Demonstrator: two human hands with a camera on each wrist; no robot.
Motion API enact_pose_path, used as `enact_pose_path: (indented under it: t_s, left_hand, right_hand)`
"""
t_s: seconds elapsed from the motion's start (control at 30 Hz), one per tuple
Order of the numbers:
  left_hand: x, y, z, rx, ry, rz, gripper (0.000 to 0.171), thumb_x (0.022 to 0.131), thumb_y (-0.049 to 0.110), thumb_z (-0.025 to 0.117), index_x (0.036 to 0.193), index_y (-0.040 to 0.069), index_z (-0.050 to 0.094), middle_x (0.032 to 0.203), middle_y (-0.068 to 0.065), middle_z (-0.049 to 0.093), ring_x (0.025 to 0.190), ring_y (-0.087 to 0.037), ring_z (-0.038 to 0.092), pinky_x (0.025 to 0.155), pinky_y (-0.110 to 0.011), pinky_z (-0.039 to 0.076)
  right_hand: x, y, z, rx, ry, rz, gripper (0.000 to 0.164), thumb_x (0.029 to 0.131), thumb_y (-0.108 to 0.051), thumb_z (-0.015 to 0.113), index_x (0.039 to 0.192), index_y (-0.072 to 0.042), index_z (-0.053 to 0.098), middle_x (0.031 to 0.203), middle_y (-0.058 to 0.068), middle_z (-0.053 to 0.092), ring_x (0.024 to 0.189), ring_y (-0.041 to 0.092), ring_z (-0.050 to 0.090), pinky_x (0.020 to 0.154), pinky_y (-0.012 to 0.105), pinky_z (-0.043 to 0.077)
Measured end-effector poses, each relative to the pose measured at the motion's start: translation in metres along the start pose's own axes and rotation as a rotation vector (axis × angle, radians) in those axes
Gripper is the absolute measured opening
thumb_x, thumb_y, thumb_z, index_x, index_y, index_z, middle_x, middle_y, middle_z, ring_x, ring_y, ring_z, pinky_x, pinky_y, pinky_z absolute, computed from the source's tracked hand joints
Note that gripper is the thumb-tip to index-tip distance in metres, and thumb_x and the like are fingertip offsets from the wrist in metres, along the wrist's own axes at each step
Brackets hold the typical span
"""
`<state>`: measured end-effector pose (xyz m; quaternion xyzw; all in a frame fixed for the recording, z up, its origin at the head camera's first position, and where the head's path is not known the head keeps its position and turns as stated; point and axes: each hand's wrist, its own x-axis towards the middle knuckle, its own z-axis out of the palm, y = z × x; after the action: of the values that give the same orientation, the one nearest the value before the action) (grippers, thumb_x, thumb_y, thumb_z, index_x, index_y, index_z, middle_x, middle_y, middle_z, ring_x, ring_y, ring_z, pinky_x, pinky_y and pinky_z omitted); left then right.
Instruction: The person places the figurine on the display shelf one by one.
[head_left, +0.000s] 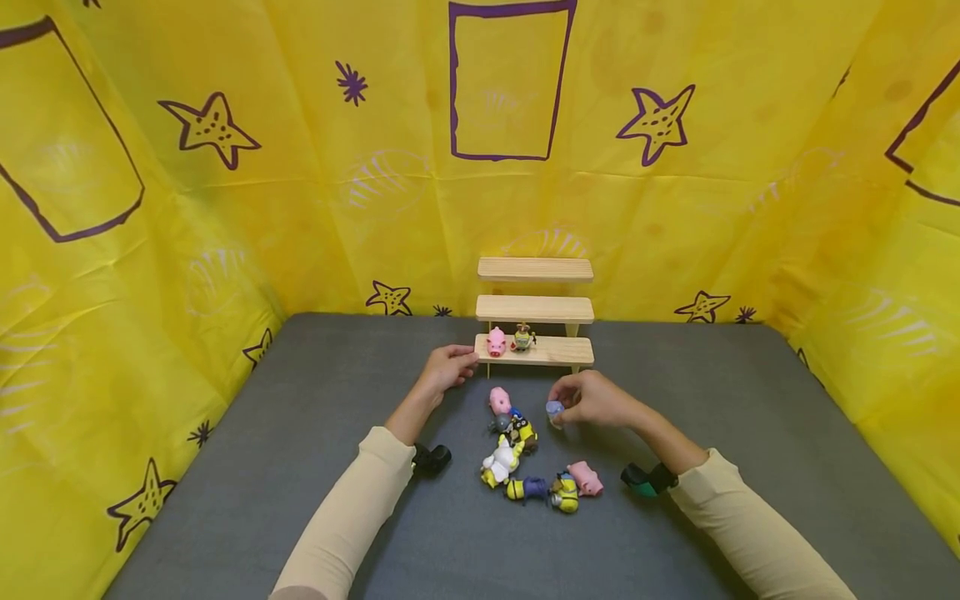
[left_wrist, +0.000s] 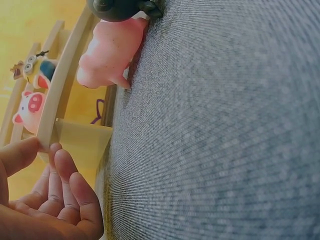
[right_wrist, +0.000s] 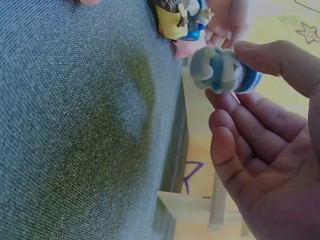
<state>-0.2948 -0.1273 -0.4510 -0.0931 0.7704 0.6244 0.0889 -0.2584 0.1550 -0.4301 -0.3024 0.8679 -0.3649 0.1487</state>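
A small blue-and-white figurine (right_wrist: 220, 69) is pinched between the thumb and fingers of my right hand (head_left: 596, 398), just above the table in front of the shelf. My left hand (head_left: 448, 367) pinches the left end of the lowest step of a wooden three-tier shelf (head_left: 534, 308); in the left wrist view its thumb and index finger meet at the board's corner. On that step stand a pink pig (head_left: 496, 342) and a yellow crowned minion figurine (head_left: 522, 337). The upper two steps hold nothing.
Toy figures lie on the grey tabletop (head_left: 360, 375) between my arms: a pink pig (head_left: 499, 400), a white-and-yellow figure (head_left: 501, 462), a minion (head_left: 565, 493), another pig (head_left: 586, 478) and several more. A yellow patterned cloth (head_left: 300, 225) hangs behind and at both sides.
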Motion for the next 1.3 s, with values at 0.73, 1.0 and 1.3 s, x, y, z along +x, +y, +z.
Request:
enact_pose_path:
  t_s: [0.73,1.0,1.3]
  left_hand:
    - [-0.001,-0.002,0.001,0.004,0.001,0.000,0.035,0.094,0.020,0.064,0.124,0.002,0.063,0.104,-0.012,0.071,0.072,-0.010,0.062,0.064,-0.022,0.049]
    - [-0.002,0.000,0.001,0.017,0.003,-0.006,0.035,0.094,0.022,0.064,0.124,0.003,0.063,0.105,-0.012,0.071,0.072,-0.010,0.061,0.064,-0.023,0.048]
    - [-0.003,0.001,0.000,0.013,0.006,-0.003,0.035,0.094,0.022,0.064,0.124,0.004,0.063,0.104,-0.012,0.071,0.073,-0.010,0.061,0.064,-0.022,0.048]
  right_hand:
    - [0.011,-0.009,-0.018,-0.005,0.397,0.086,0.027,0.078,-0.013,0.080,0.098,-0.001,0.067,0.087,0.011,0.068,0.080,0.020,0.060,0.066,0.028,0.049]
    - [0.021,-0.010,-0.021,-0.070,0.497,0.092,0.027,0.079,-0.016,0.079,0.099,-0.001,0.067,0.091,0.014,0.069,0.085,0.026,0.061,0.065,0.028,0.045]
    - [0.035,-0.004,-0.019,-0.147,0.574,0.051,0.024,0.080,-0.014,0.079,0.096,0.000,0.068,0.090,0.014,0.071,0.084,0.028,0.063,0.070,0.032,0.046]
